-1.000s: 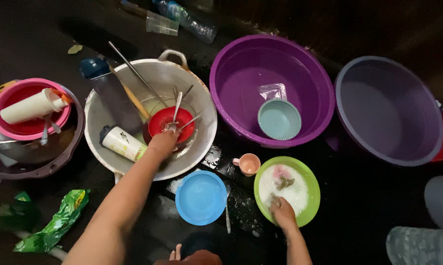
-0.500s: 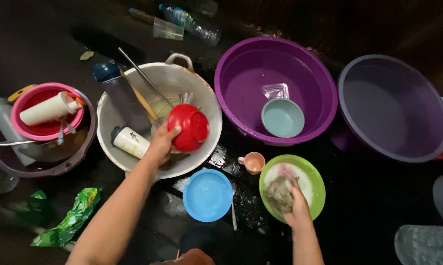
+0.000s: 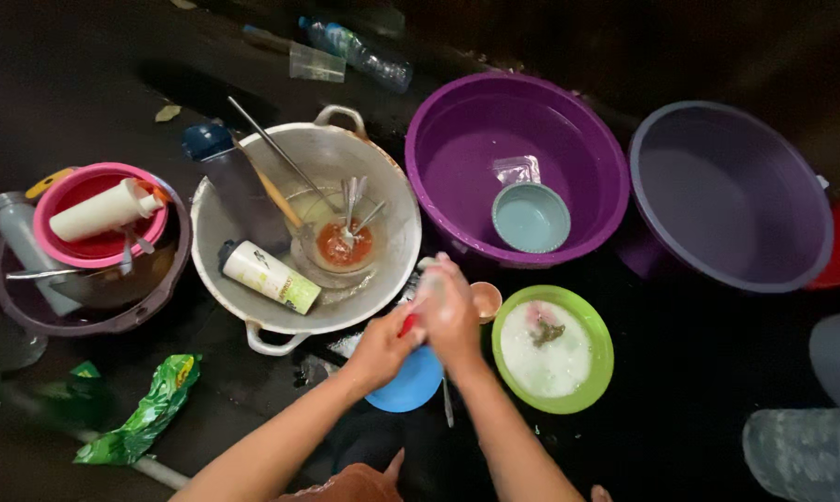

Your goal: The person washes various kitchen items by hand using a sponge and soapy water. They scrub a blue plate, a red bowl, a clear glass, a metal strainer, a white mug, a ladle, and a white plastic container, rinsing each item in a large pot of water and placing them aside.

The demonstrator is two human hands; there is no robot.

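The red bowl point(image 3: 408, 324) is no longer sitting in the big metal basin point(image 3: 252, 311): a moment ago the left hand was lifting it out tilted, and now it is being held low over the blue bowl point(image 3: 410, 386), almost wholly hidden, only a red sliver showing between the two hands. The left hand point(image 3: 381, 346) is gripping it from below and the left, while the right hand point(image 3: 450, 307), which was scooping in the suds of the green bowl point(image 3: 598, 349) half a second ago, is pressing closed against it from above; whether it is holding the scrubber is hidden. That reads as scrubbing just beginning. In the basin, spoons point(image 3: 350, 209) are now standing uncovered in a glass bowl point(image 3: 331, 270) with reddish dregs, beside a white bottle point(image 3: 269, 276). A small peach cup point(image 3: 487, 299) is sitting just beside the right hand, and a purple tub point(image 3: 438, 200) holding a grey-blue bowl point(image 3: 530, 218) is lying beyond.
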